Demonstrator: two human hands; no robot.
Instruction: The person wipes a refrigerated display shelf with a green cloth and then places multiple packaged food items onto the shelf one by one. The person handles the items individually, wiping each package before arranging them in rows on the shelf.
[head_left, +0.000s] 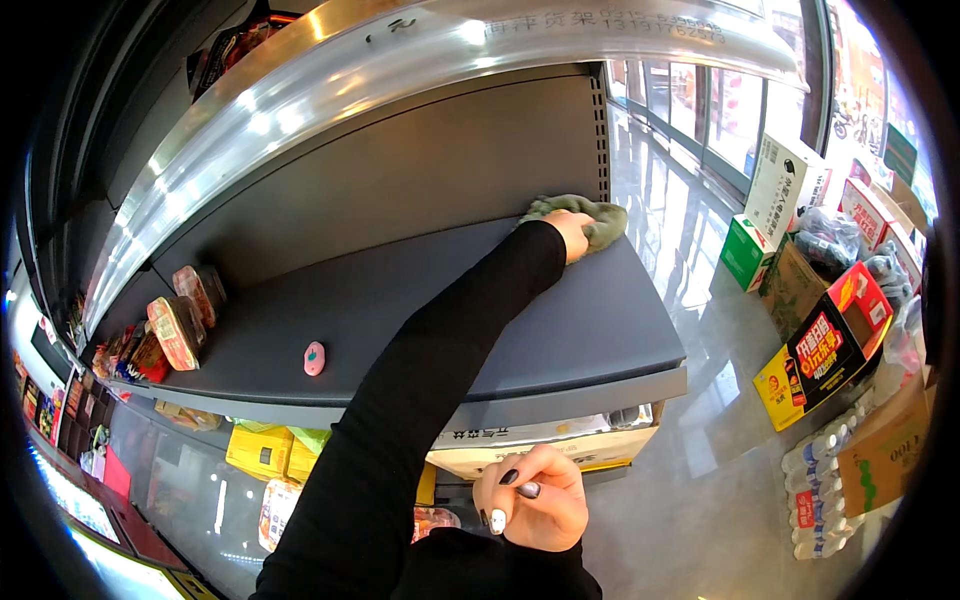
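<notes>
My left hand (574, 231) presses a crumpled grey-green cloth (606, 223) onto the back right corner of a dark grey metal shelf (442, 330), beside the slotted upright. The black-sleeved left arm crosses the shelf. Below the shelf's front edge, my right hand (534, 496) is held near the body with its fingers curled in; nothing shows in it. A small pink object with a green mark (314, 358) lies on the shelf, left of my arm. Clear-lidded food packs (177, 330) stand at the shelf's left end.
A shiny metal rail (420, 45) curves above the shelf. Below are a carton (622, 444) and yellow packages (262, 450). To the right, the glossy floor holds a yellow-black open carton (814, 360), a green box (746, 251), bagged goods and shrink-wrapped bottles (817, 487) near glass doors.
</notes>
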